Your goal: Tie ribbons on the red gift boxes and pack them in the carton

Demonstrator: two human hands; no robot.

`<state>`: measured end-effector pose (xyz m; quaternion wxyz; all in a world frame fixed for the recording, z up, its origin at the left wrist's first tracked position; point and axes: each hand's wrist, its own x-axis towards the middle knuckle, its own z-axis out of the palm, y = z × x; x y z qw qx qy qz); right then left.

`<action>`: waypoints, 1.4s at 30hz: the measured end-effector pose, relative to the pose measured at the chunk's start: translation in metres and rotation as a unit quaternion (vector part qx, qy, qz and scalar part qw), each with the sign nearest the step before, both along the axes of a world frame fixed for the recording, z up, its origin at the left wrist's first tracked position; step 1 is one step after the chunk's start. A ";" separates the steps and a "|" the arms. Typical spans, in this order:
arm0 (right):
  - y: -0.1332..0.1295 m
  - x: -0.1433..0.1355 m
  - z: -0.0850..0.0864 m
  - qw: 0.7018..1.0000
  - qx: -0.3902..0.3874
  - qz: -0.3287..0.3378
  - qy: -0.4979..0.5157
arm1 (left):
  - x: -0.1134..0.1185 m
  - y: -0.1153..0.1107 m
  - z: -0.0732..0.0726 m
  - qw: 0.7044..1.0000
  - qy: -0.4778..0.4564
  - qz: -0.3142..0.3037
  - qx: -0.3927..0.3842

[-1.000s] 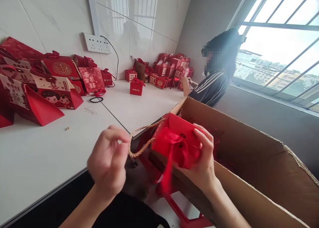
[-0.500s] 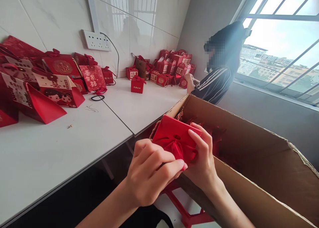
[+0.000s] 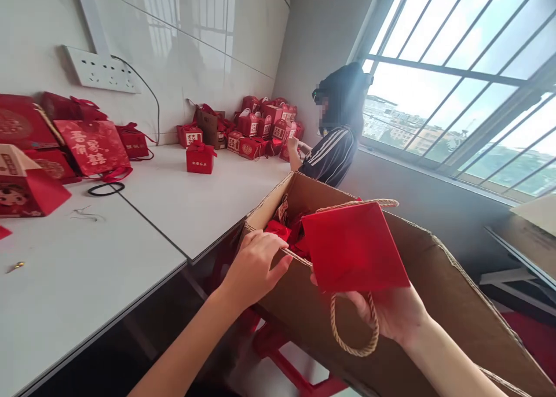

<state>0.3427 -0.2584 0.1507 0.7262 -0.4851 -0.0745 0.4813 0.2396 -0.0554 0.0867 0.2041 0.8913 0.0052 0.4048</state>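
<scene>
My right hand holds a red gift box from below, over the near side of a large cardboard carton. A plain red face of the gift box is turned up toward me, and it hides most of the fingers. From it a twisted tan rope handle hangs down in a loop, and more rope shows along its far edge. My left hand lies at the carton's near left rim, thumb apart from the fingers. Just past its fingertips, inside the carton, is a small red item.
On the white table stand red gift boxes, several at left and a pile at the back. One small red box stands alone. A co-worker is beyond the carton. Below is a red stool.
Both hands were on a red box with a ribbon bow. My left hand has moved off to the carton's rim; my right now holds a red box, plain face up. The view has swung right.
</scene>
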 end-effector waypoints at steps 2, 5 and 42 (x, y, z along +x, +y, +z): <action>-0.005 0.010 0.007 1.000 0.001 -0.025 0.001 | 0.009 -0.008 -0.010 1.000 0.007 0.016 0.015; -0.015 0.035 0.007 0.996 -0.016 -0.050 -0.071 | 0.015 -0.011 -0.021 0.999 -0.019 0.029 0.021; 0.241 0.082 0.009 0.395 -0.350 0.223 -0.820 | -0.113 0.093 -0.037 0.979 0.067 0.187 0.050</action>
